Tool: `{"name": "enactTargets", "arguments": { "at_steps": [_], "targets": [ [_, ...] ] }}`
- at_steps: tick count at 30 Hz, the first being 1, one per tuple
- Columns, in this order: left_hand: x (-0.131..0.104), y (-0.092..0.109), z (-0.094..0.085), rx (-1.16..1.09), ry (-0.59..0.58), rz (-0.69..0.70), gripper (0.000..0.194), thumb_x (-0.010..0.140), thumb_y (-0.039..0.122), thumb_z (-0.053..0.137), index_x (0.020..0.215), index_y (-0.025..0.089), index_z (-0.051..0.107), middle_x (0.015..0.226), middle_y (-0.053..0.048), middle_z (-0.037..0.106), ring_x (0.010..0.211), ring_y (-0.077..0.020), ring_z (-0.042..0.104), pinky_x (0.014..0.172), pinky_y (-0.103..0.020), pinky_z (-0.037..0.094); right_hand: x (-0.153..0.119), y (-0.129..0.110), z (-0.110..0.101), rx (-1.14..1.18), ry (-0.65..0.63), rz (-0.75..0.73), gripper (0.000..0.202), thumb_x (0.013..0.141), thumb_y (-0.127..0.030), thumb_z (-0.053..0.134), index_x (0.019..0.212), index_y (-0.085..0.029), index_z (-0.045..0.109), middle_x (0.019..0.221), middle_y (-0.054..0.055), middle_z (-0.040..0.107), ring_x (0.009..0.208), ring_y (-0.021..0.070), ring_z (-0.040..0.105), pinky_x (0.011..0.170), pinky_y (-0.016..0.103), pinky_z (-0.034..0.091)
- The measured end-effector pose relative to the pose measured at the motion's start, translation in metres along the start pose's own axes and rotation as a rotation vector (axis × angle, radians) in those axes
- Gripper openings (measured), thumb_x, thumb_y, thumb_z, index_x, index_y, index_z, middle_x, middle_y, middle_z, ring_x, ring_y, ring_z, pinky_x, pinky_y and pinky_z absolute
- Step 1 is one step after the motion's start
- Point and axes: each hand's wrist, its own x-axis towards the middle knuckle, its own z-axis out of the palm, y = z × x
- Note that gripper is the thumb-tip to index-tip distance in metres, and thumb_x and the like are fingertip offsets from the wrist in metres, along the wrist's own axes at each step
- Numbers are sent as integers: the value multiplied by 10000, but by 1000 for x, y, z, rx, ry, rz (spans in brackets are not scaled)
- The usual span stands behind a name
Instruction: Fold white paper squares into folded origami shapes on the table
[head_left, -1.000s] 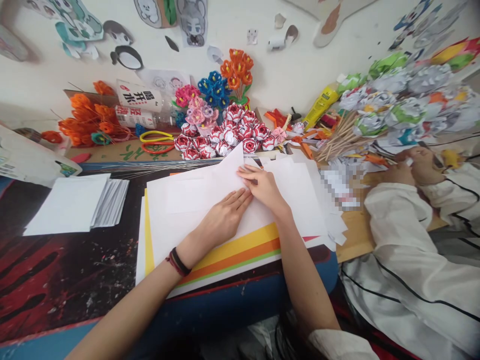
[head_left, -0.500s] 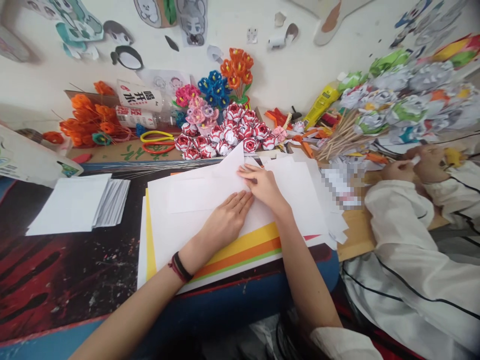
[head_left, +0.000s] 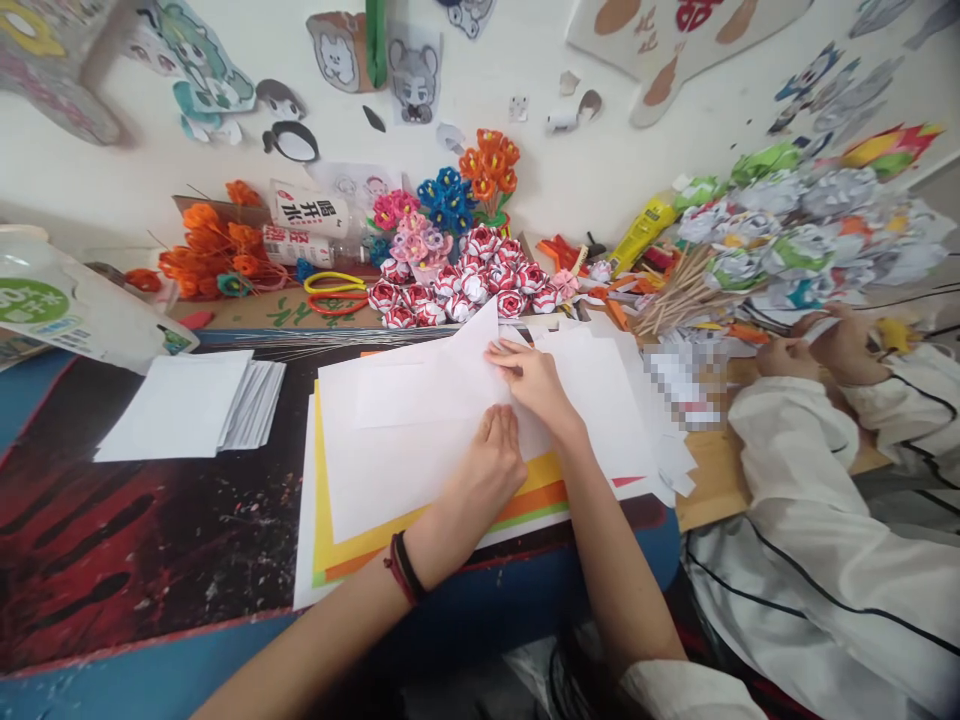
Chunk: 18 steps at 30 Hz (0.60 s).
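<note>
A folded sheet of white paper (head_left: 420, 392), its pointed corner standing out at the top, lies on a larger white sheet (head_left: 367, 480). My right hand (head_left: 536, 385) holds the fold near that corner, thumb and fingers close together on the paper. Just below it, my left hand (head_left: 491, 465) rests with fingers stretched out side by side, their tips pressing on the paper. Beneath the white sheet, edges of yellow paper (head_left: 324, 490), orange paper (head_left: 547, 497) and green paper show. What lies under my fingers is hidden.
A stack of white paper pieces (head_left: 176, 405) lies left, near a tilted white bottle (head_left: 97, 315). Red-and-white paper flowers (head_left: 476, 280) and thin wires (head_left: 300, 345) lie behind. At right are stick-stemmed paper flowers (head_left: 787, 215) and a co-worker's hands (head_left: 840, 345).
My left hand has slid toward me and slightly right across the paper, its wrist turning more upright. My right hand stays at the fold. The view has shifted a little.
</note>
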Motion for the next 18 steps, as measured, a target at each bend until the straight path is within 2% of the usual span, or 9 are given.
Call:
{"name": "enactTargets", "arguments": {
  "at_steps": [4, 10, 18],
  "targets": [
    [-2, 0, 0, -34, -7, -29, 473, 893, 32, 308, 1317, -50, 501, 1367, -258, 492, 1285, -308, 486, 1084, -472, 390, -1, -1, 6, -13, 47, 27, 477, 754, 47, 483, 1052, -231, 730, 1159, 15, 690, 1254, 167, 530, 1096, 360, 400],
    [-13, -8, -3, -98, 0, -66, 483, 896, 28, 322, 1353, -60, 452, 1398, -252, 463, 1304, -307, 462, 1085, -426, 397, -1, -4, 7, -43, 35, 37, 459, 751, 29, 490, 1048, -223, 732, 1158, 31, 687, 1254, 184, 530, 1119, 397, 359],
    [-21, -16, -3, -140, 27, -101, 513, 876, 20, 329, 1367, 44, 476, 1410, -183, 483, 1318, -264, 453, 1075, -421, 411, -1, -2, 7, -46, 31, 34, 435, 767, -2, 513, 1054, -248, 726, 1162, 19, 685, 1258, 189, 525, 1121, 426, 346]
  ]
}}
